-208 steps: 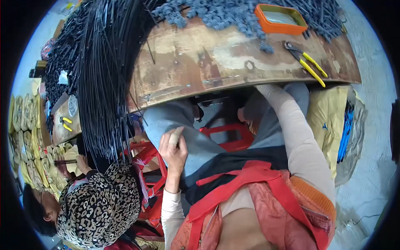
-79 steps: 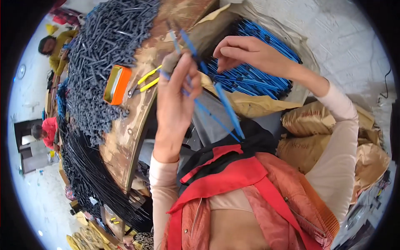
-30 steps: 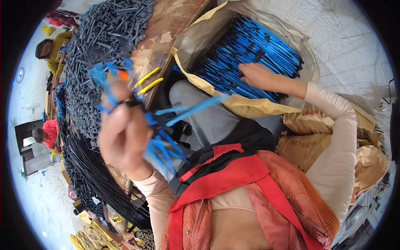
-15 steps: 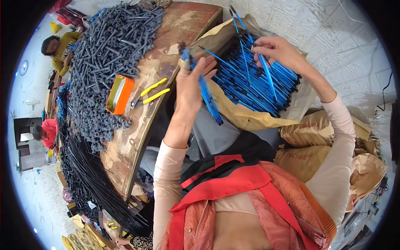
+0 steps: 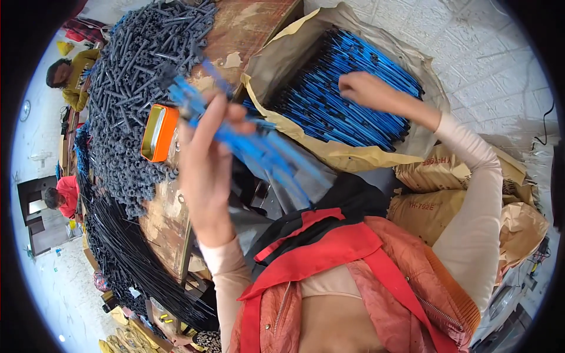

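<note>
My left hand (image 5: 206, 153) is closed round a loose bundle of thin blue rods (image 5: 268, 159) with black ends. Hand and bundle are smeared by motion, at the near edge of the worktable. To the right, my right hand (image 5: 365, 91) hovers over an open brown paper bag (image 5: 353, 160) with its fingers curled in. No rod sticks out of it. The bag holds a thick layer of similar blue rods (image 5: 347, 100), lying mostly side by side.
The wooden table (image 5: 253, 23) carries a large heap of grey plastic parts (image 5: 132, 112), an orange open box (image 5: 159, 134) and long black strips (image 5: 132, 253). Brown sacks (image 5: 432, 206) stand at right. Two people (image 5: 73, 76) sit along the table's far left side.
My left hand has swung left and nearer with the bundle, now covering the yellow-handled pliers. My right hand has moved slightly left, and the rods it held no longer show in it.
</note>
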Demonstrator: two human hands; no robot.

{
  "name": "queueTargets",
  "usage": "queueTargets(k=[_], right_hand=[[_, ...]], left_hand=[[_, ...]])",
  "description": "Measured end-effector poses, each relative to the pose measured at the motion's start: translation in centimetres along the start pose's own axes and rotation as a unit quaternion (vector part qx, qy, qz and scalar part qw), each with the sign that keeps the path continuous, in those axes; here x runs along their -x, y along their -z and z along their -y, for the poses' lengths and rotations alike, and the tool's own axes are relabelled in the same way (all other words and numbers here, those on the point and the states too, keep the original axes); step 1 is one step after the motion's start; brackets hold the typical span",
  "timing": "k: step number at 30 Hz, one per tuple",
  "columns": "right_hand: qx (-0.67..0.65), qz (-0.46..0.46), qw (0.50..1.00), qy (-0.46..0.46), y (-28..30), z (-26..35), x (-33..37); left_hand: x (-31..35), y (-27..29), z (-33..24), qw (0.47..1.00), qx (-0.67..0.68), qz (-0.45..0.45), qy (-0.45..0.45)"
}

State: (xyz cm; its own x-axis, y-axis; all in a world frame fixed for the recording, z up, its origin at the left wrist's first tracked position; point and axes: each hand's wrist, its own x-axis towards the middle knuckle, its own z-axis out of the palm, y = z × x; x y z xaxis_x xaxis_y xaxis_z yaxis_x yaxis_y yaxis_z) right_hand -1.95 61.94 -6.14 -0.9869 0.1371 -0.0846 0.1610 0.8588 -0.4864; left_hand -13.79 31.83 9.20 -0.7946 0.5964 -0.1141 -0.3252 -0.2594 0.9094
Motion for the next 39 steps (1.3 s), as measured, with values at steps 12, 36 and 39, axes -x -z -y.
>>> queueTargets(k=[12, 36, 39], right_hand=[[0.147, -0.109, 0.982, 0.045, -5.5, 0.8, 2.4], [-0.407, -0.024, 0.913, 0.008, 9.3, 9.5, 0.0], [-0.308, 0.055, 0.949, 0.034, 7.3, 12.1, -0.7]], left_hand=[[-2.4, 0.4, 3.1, 0.983, 0.029, 0.138, 0.118], [-6.0, -2.6, 7.0, 0.993, 0.097, 0.039, 0.052], [-5.7, -2.8, 7.3, 0.999, -0.023, 0.046, -0.017]])
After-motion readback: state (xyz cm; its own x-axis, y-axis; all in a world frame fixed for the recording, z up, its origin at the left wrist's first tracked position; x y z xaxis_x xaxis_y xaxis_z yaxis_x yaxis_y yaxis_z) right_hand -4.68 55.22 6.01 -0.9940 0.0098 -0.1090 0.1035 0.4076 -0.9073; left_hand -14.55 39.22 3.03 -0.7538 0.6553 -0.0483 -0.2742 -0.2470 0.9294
